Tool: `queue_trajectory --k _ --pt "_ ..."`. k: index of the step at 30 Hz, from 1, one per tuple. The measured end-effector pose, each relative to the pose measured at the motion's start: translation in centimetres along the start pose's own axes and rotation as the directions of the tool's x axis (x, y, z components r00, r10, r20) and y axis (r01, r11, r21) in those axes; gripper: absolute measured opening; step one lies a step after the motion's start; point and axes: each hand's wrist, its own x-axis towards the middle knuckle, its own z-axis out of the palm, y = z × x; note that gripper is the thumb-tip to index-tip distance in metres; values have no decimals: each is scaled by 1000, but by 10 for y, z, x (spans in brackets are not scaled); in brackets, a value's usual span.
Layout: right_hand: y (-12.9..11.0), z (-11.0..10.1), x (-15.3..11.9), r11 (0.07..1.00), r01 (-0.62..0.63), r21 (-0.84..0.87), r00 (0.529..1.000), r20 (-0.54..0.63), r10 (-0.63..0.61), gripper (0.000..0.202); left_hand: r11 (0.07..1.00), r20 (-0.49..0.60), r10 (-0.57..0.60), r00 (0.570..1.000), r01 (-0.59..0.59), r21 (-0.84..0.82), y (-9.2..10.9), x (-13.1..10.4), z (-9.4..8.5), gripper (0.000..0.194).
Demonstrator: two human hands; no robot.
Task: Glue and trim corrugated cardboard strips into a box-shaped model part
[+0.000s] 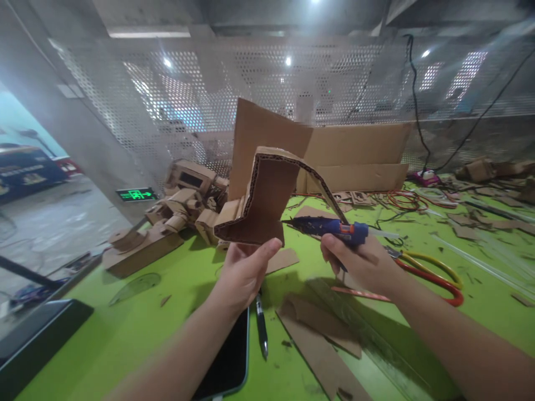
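Note:
My left hand (246, 273) grips the lower edge of a folded cardboard piece (271, 189), its thumb on the near side. The piece is held up above the table, with a bent strip running along its top and sloping down to the right. My right hand (355, 259) is closed around a blue hot glue gun (330, 227). Its dark nozzle points left, close to the cardboard's lower right corner; I cannot tell whether it touches. A clear glue stick (387, 233) juts from the gun's back end.
Beneath my hands, the green table (137, 340) bears a tablet (228, 356), a pen (261, 326), cardboard strips (317, 345) and a clear ruler (368, 340). Scissors (434, 273) lie right of my right hand. Cardboard models (184, 195) stand back left; an orange cable (405, 199) coils behind.

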Motion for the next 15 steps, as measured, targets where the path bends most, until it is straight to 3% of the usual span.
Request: queue_trajectory --k 6,10,15 --pt "4 1 1 997 30 -75 999 -26 -32 54 995 -7 15 1000 -15 100 -1 -1 -3 46" --pt "6 0 3 984 71 -162 997 -14 -74 54 995 49 19 999 -24 100 -2 0 -5 50" --pt "4 -1 4 985 69 -161 998 1 -70 51 989 70 7 998 -17 146 -5 1 -10 42"
